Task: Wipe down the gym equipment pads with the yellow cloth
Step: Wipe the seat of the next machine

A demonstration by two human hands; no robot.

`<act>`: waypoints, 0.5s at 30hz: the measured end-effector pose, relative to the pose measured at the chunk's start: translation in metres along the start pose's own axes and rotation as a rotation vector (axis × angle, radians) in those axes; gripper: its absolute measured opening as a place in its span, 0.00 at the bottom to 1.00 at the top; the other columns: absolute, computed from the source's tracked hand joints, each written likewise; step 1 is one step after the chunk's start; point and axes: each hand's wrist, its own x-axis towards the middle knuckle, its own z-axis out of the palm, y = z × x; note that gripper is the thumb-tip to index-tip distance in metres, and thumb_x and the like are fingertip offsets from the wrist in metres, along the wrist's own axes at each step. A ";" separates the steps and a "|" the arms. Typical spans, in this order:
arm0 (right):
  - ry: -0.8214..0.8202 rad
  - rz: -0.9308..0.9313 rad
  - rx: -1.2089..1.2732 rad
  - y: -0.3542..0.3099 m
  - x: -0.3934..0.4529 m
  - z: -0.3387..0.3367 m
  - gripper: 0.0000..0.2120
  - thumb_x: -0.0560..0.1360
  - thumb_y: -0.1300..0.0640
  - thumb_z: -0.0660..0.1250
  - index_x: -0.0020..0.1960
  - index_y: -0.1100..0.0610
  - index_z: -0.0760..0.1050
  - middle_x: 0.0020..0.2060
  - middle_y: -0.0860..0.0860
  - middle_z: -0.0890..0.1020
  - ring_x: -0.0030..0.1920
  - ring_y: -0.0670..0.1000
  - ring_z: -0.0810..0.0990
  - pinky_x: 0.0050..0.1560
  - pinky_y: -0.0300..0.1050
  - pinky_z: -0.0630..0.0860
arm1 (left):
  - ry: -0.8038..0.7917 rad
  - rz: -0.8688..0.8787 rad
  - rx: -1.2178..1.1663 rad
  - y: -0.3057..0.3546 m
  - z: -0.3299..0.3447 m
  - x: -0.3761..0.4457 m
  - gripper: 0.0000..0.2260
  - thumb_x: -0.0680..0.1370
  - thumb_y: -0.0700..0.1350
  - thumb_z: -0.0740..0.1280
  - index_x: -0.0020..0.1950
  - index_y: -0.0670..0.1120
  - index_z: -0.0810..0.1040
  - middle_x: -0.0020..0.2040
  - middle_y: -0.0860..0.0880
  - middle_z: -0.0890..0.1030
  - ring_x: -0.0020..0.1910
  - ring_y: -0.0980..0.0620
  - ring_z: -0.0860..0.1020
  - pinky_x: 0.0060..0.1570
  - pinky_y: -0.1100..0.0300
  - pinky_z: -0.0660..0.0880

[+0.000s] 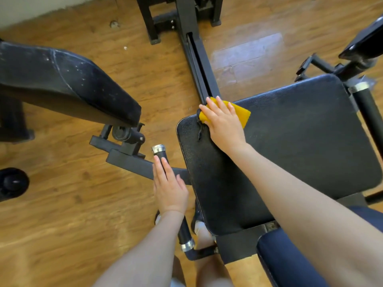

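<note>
Right hand [223, 123] presses yellow cloth [241, 112] flat on seat pad [290, 141]

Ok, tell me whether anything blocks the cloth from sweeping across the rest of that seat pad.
Nothing visible does. The right hand presses the yellow cloth at the seat pad's far left corner; the remaining surface looks bare.

You're in a gym: black padded seat [290, 141] at right, another pad [62, 79] upper left, steel machine frame [186, 27] on wood floor [62, 204]
</note>
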 end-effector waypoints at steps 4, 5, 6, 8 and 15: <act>0.015 0.079 0.084 -0.015 -0.013 0.002 0.22 0.79 0.63 0.56 0.72 0.53 0.62 0.73 0.51 0.63 0.75 0.54 0.55 0.73 0.52 0.50 | -0.004 0.008 -0.027 0.000 -0.001 -0.002 0.29 0.77 0.41 0.64 0.75 0.37 0.57 0.76 0.39 0.56 0.73 0.40 0.60 0.66 0.48 0.65; 0.015 0.088 0.098 -0.020 -0.022 0.003 0.23 0.79 0.64 0.56 0.73 0.53 0.62 0.73 0.51 0.63 0.75 0.54 0.56 0.73 0.53 0.51 | -0.017 0.005 -0.037 0.000 -0.002 -0.002 0.29 0.77 0.42 0.63 0.75 0.38 0.56 0.76 0.39 0.55 0.74 0.41 0.59 0.67 0.48 0.64; 0.021 0.085 0.105 -0.025 -0.033 0.005 0.24 0.77 0.65 0.58 0.72 0.54 0.63 0.72 0.51 0.65 0.74 0.55 0.57 0.72 0.54 0.53 | -0.025 0.003 -0.046 0.000 -0.002 -0.002 0.29 0.78 0.42 0.63 0.75 0.38 0.56 0.76 0.39 0.55 0.74 0.41 0.58 0.67 0.47 0.64; 0.061 0.061 0.107 -0.034 -0.060 0.012 0.25 0.73 0.68 0.62 0.69 0.55 0.68 0.69 0.53 0.70 0.71 0.57 0.64 0.68 0.56 0.62 | -0.029 0.010 -0.063 -0.002 -0.001 -0.001 0.27 0.78 0.43 0.61 0.75 0.37 0.56 0.76 0.39 0.55 0.74 0.40 0.58 0.67 0.46 0.65; 0.039 0.244 0.072 -0.069 -0.163 0.033 0.26 0.70 0.63 0.50 0.65 0.52 0.73 0.64 0.49 0.75 0.66 0.53 0.72 0.63 0.51 0.70 | -0.086 0.035 -0.126 -0.002 -0.010 -0.003 0.28 0.78 0.46 0.55 0.75 0.35 0.55 0.76 0.37 0.54 0.74 0.38 0.58 0.68 0.46 0.61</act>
